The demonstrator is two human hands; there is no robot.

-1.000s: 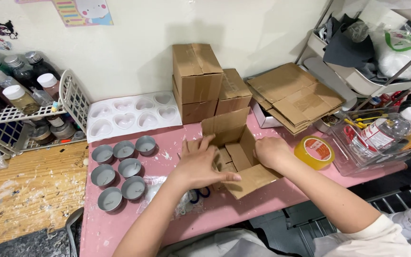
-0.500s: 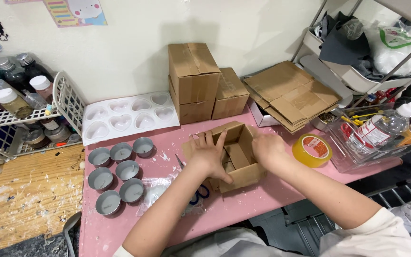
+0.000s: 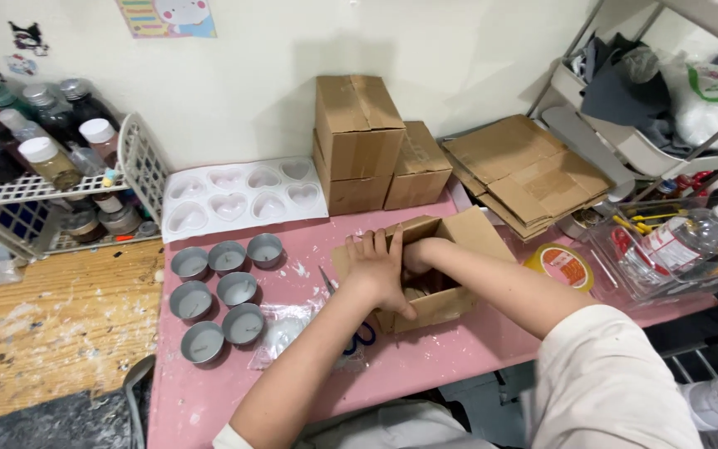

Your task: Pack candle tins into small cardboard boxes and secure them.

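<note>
On the pink table, grey metal cups cluster at left, near a white heart mould. At centre sits the open cardboard box, mouth upward, long axis running near-left to far-right. My left hand lies spread, pressed flat against its left side; my right hand reaches inside, fingers hidden, grip unclear. Flattened cardboard lies far right
</note>
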